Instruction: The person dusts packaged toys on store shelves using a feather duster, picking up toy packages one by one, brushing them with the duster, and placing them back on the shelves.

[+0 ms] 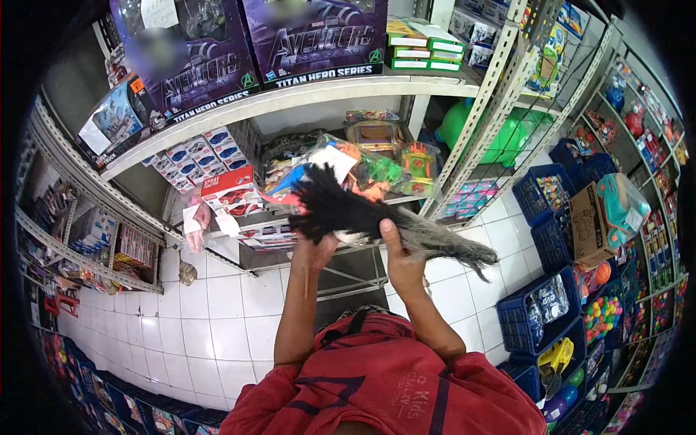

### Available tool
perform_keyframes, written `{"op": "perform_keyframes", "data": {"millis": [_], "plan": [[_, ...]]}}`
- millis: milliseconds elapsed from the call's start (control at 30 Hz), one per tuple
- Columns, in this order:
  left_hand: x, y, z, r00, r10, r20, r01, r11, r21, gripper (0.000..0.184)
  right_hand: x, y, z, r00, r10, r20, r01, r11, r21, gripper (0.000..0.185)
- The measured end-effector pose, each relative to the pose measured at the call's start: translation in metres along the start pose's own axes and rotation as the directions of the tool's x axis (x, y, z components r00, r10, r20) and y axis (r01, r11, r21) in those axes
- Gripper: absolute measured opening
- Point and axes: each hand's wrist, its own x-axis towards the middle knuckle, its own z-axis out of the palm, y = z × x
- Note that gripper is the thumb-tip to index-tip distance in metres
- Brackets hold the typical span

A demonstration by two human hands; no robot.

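A feather duster [348, 210] with black and grey feathers is held up in front of the shelf, in the middle of the view. My right hand [403, 268] is closed on it, the thumb lying over the dark feathers. My left hand [315, 254] is at the duster's black end, from below; its fingers are mostly hidden by the feathers. Behind the duster, bagged colourful toys [377, 170] lie on the lower shelf. A red toy box [233, 192] stands left of them.
Purple boxes [315, 43] stand on the upper shelf [290, 101]. A metal upright [475, 109] rises right of the duster. Blue baskets [518, 326] of toys and a cardboard box [589, 228] are at the right. White tiled floor [217, 312] lies below.
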Motion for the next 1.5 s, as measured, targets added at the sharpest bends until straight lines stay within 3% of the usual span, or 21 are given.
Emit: {"op": "perform_keyframes", "data": {"millis": [67, 100, 133, 167, 200, 267, 400, 433, 533, 600, 667, 767, 800, 833, 900, 1000, 1100, 1200, 1233, 1367, 1500], "plan": [[0.008, -0.012, -0.022, 0.985, 0.013, -0.174, -0.049, 0.977, -0.207, 0.044, 0.001, -0.003, -0.002, 0.978, -0.081, 0.191, 0.121, 0.971, -0.207, 0.029], [0.018, -0.021, -0.022, 0.888, 0.097, -0.449, -0.079, 0.995, 0.059, 0.044, 0.001, -0.006, -0.003, 0.976, -0.075, 0.206, 0.119, 0.97, -0.212, 0.028], [0.034, -0.035, -0.007, 0.716, 0.241, -0.654, -0.028, 0.948, 0.318, 0.044, 0.002, -0.009, -0.005, 0.973, -0.07, 0.221, 0.119, 0.969, -0.217, 0.028], [0.033, -0.033, -0.002, 0.686, 0.236, -0.688, 0.01, 0.942, 0.334, 0.044, 0.002, -0.011, -0.007, 0.969, -0.062, 0.239, 0.117, 0.968, -0.223, 0.027], [0.029, -0.028, 0.0, 0.779, 0.193, -0.597, -0.05, 0.968, 0.248, 0.045, 0.003, 0.001, -0.009, 0.975, -0.144, 0.172, 0.163, 0.981, -0.103, 0.025], [0.009, -0.009, -0.008, 0.983, 0.034, -0.182, -0.045, 0.997, -0.056, 0.046, 0.005, 0.001, -0.012, 0.998, -0.035, 0.06, 0.033, 0.999, 0.034, 0.025], [0.003, -0.001, -0.007, 0.996, 0.006, 0.089, 0.007, 0.99, -0.14, 0.049, 0.006, -0.01, -0.024, 0.966, -0.128, 0.224, 0.18, 0.957, -0.226, 0.025], [0.002, 0.0, -0.007, 0.994, 0.004, 0.108, 0.011, 0.99, -0.14, 0.049, 0.009, -0.017, -0.03, 0.926, -0.173, 0.336, 0.27, 0.925, -0.267, 0.028], [-0.002, 0.001, -0.008, 0.989, -0.006, 0.151, 0.028, 0.989, -0.145, 0.052, 0.011, 0.001, -0.035, 0.991, 0.006, 0.132, 0.003, 0.998, -0.063, 0.03], [-0.003, 0.002, -0.006, 0.991, 0.0, 0.137, 0.024, 0.985, -0.169, 0.052, 0.018, -0.006, -0.037, 0.998, -0.066, -0.002, 0.066, 0.998, 0.015, 0.031], [-0.003, 0.002, 0.002, 0.994, -0.003, 0.111, 0.026, 0.979, -0.2, 0.05, 0.019, 0.0, -0.042, 0.992, -0.119, -0.044, 0.117, 0.992, -0.05, 0.031], [-0.005, 0.002, 0.011, 0.999, 0.046, -0.016, -0.048, 0.99, -0.135, 0.053, 0.015, 0.002, -0.046, 0.966, -0.252, 0.06, 0.259, 0.93, -0.26, 0.026], [-0.004, 0.002, 0.011, 0.997, 0.062, -0.036, -0.067, 0.988, -0.139, 0.053, 0.015, 0.001, -0.046, 0.977, -0.213, 0.028, 0.214, 0.955, -0.203, 0.025], [0.001, 0.009, 0.003, 0.955, -0.09, 0.282, 0.204, 0.89, -0.407, 0.056, 0.017, -0.001, -0.046, 0.985, -0.171, -0.001, 0.17, 0.975, -0.144, 0.023], [-0.002, 0.004, -0.006, 0.977, -0.035, 0.211, 0.099, 0.948, -0.301, 0.055, 0.021, -0.004, -0.046, 0.987, -0.133, -0.092, 0.122, 0.985, -0.12, 0.017], [-0.001, 0.002, -0.019, 0.984, -0.029, 0.173, 0.082, 0.948, -0.309, 0.052, 0.021, -0.007, -0.049, 0.984, -0.15, -0.096, 0.136, 0.98, -0.143, 0.017], [0.0, -0.002, -0.037, 0.988, -0.067, 0.136, 0.107, 0.943, -0.315, 0.055, 0.016, -0.017, -0.051, 0.984, -0.156, 0.083, 0.169, 0.968, -0.184, 0.022], [-0.014, 0.004, -0.006, 0.991, 0.029, 0.128, -0.008, 0.987, -0.161, 0.054, 0.014, -0.015, -0.05, 1.0, -0.007, 0.026, 0.01, 0.99, -0.138, 0.023], [-0.01, 0.005, -0.011, 0.972, -0.073, 0.224, 0.123, 0.968, -0.219, 0.056, 0.015, -0.014, -0.05, 0.997, 0.075, 0.027, -0.07, 0.987, -0.146, 0.023], [-0.011, 0.007, -0.012, 0.972, -0.142, 0.188, 0.177, 0.967, -0.182, 0.059, 0.01, -0.032, -0.052, 0.973, 0.089, 0.211, -0.06, 0.988, -0.142, 0.023], [-0.012, 0.008, -0.002, 0.973, -0.106, 0.205, 0.142, 0.975, -0.17, 0.055, 0.008, -0.037, -0.048, 0.991, 0.041, 0.124, -0.015, 0.978, -0.21, 0.024]]}}
